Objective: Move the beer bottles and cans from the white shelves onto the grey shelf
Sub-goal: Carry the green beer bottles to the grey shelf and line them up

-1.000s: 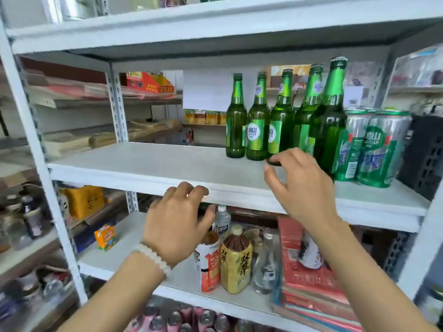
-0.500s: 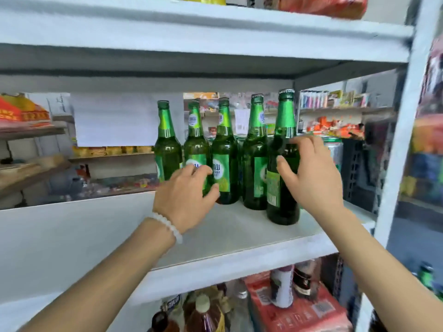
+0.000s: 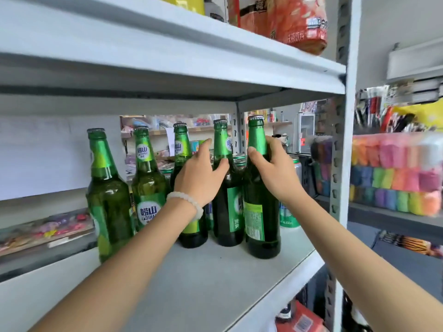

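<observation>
Five green beer bottles stand in a row on the white shelf (image 3: 215, 283). My right hand (image 3: 275, 173) grips the neck of the rightmost bottle (image 3: 260, 212), thumb in front and fingers round the far side. My left hand (image 3: 200, 174), with a bead bracelet at the wrist, holds the neck of the fourth bottle (image 3: 221, 144); its thumb lies on the bottle's shoulder and its fingers pass behind. The third bottle (image 3: 182, 149), second bottle (image 3: 147, 188) and leftmost bottle (image 3: 107, 200) stand untouched. Green beer cans (image 3: 288, 216) sit behind the bottles, mostly hidden.
An upper shelf board (image 3: 167, 56) hangs close above the bottle caps and carries red snack bags (image 3: 287, 17). A perforated upright post (image 3: 338, 164) bounds the shelf on the right. Beyond it are racks of colourful goods (image 3: 395, 178). Red packs (image 3: 302, 319) lie on the shelf below.
Both hands rose from the bottle bodies to the necks. The left hand moved right to the fourth bottle, and the right hand closed round the rightmost bottle. The camera came closer.
</observation>
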